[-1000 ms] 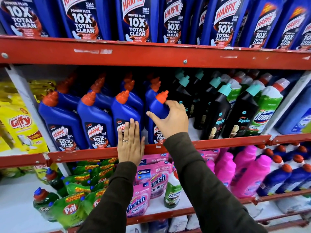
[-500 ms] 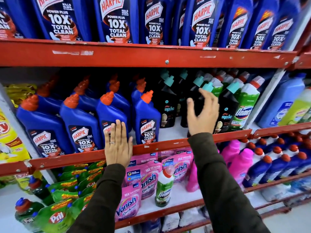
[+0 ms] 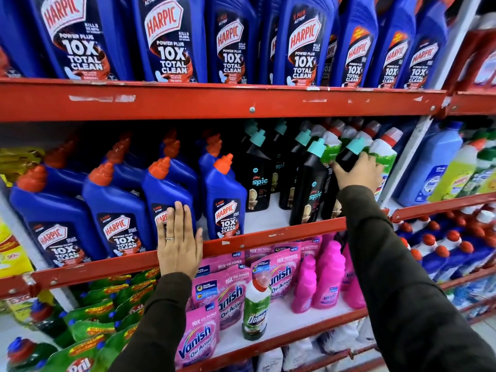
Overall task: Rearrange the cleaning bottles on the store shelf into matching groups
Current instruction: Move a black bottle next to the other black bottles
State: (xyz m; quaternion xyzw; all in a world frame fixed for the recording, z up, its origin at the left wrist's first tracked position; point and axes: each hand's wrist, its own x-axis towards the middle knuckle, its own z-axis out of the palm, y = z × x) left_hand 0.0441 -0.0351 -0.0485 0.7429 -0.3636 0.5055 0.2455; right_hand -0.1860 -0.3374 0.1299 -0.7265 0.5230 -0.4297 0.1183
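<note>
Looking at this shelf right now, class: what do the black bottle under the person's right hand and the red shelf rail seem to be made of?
Black bottle: probably glossy moulded plastic, since light glints on its smooth shoulder; its teal cap looks like matte plastic. Red shelf rail: likely painted metal, judging by the chipped patches and a bolt head. The right hand wraps the bottle's neck.

blue bottles [image 3: 222, 194], black bottles [image 3: 308, 189], red shelf [image 3: 188, 100].

Harpic bottles [image 3: 225, 200] stand left of Spic bottles [image 3: 259, 174], above Vanish pouches [image 3: 230, 296].
</note>
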